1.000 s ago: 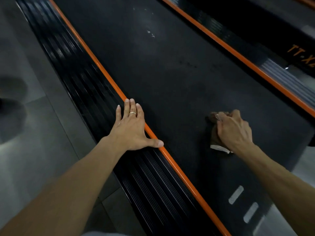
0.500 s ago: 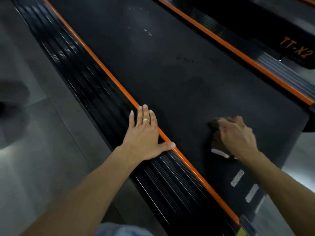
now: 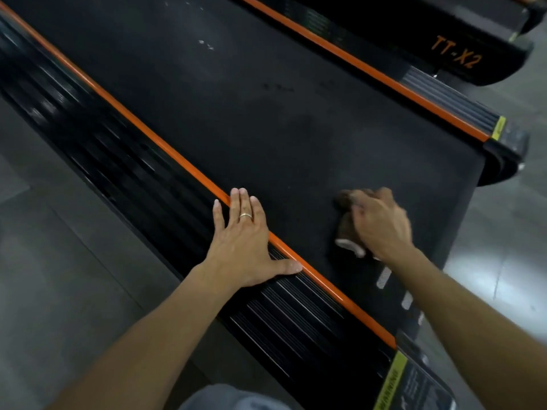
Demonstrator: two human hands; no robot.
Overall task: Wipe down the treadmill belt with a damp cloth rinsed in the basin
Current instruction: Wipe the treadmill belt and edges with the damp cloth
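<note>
Head view: we crouch at the rear end of the black rubber treadmill belt (image 3: 251,113), our right hand (image 3: 381,226) bunched over a crumpled brown cloth with a pale hem (image 3: 347,232) and pressing it to the belt close to the rear edge. Our left hand (image 3: 242,244) lies flat, fingers straight, across the orange edge strip (image 3: 165,146) and the ribbed black side rail (image 3: 281,306), bracing us. Over the last second the cloth hand shifts only slightly against the belt while our viewpoint swings, so the rear end cap and its yellow warning label (image 3: 390,380) now come into sight. We judge the wiping to be at its near-end patch; pale specks (image 3: 205,44) further up the belt suggest much is left. No basin is in view.
</note>
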